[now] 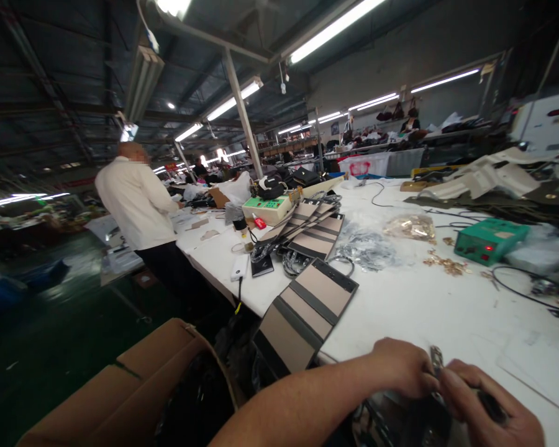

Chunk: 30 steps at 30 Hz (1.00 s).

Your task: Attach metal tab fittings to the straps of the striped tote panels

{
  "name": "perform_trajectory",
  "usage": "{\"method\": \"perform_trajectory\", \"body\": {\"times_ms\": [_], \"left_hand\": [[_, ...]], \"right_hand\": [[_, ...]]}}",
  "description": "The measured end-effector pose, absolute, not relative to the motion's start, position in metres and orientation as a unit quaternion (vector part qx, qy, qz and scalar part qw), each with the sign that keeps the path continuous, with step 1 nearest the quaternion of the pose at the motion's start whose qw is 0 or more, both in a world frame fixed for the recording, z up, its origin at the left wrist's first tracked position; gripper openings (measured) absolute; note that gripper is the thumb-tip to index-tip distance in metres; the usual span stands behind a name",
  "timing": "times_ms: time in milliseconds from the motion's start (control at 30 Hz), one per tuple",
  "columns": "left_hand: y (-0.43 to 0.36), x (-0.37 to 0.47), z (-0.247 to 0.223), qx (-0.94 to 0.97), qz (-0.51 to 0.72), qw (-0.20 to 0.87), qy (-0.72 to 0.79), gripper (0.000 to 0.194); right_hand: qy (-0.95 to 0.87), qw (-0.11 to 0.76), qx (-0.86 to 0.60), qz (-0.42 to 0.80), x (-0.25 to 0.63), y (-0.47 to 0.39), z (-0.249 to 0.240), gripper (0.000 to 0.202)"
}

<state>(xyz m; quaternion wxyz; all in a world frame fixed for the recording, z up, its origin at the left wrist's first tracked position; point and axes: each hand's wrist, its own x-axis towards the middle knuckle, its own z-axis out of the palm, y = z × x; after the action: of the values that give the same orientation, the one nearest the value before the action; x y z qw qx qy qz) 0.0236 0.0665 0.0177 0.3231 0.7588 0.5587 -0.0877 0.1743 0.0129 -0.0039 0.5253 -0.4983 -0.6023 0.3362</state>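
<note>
At the lower right, over the table's near edge, my left hand (403,367) is closed, its fingertips at a small shiny metal piece (436,357). Beside it, my right hand (491,403) is wrapped round a dark-handled tool (492,406), its fingertips close to the same metal piece. Dark glossy material (414,419) lies under both hands, its shape hard to make out. Left of them, a beige and dark striped panel (307,310) hangs partly over the table edge.
On the white table (400,310) are stacked striped panels (314,233), a green box (491,239) with cables, gold-coloured metal pieces (447,264) and clear plastic bags (370,248). An open cardboard box (135,385) stands at lower left. A person (137,198) stands at the table's far left.
</note>
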Motion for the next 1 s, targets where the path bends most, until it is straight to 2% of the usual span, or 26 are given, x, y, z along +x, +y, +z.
{"method": "perform_trajectory", "body": {"times_ms": [67,200,333,500,567,733,867,1000], "left_hand": [[0.066,0.012,0.030,0.727,-0.048,0.343,0.592,0.027],[0.084,-0.020,0.035,0.705,-0.002,0.337,0.624,0.032],[0.076,-0.008,0.025,0.693,0.007,0.359,0.626,0.027],[0.061,0.026,0.008,0.671,-0.001,0.380,0.636,0.031],[0.062,0.027,0.010,0.669,-0.005,0.380,0.639,0.029],[0.068,0.018,0.020,0.687,0.032,0.377,0.621,0.024],[0.079,0.016,0.004,0.693,0.054,0.389,0.605,0.019],[0.079,0.016,-0.002,0.699,0.065,0.383,0.601,0.019]], "right_hand": [[-0.587,0.536,-0.494,0.352,0.163,0.016,0.017,0.036],[-0.539,0.581,-0.427,0.435,0.132,0.044,0.044,0.043],[-0.504,0.602,-0.431,0.445,0.142,0.038,0.034,0.045],[-0.538,0.547,-0.470,0.437,0.172,0.024,0.000,0.047],[-0.546,0.549,-0.448,0.447,0.174,0.026,0.006,0.046],[-0.505,0.638,-0.371,0.447,0.163,0.031,0.041,0.040],[-0.497,0.611,-0.407,0.462,0.158,0.041,0.034,0.039],[-0.469,0.648,-0.358,0.482,0.161,0.041,0.033,0.036]]}}
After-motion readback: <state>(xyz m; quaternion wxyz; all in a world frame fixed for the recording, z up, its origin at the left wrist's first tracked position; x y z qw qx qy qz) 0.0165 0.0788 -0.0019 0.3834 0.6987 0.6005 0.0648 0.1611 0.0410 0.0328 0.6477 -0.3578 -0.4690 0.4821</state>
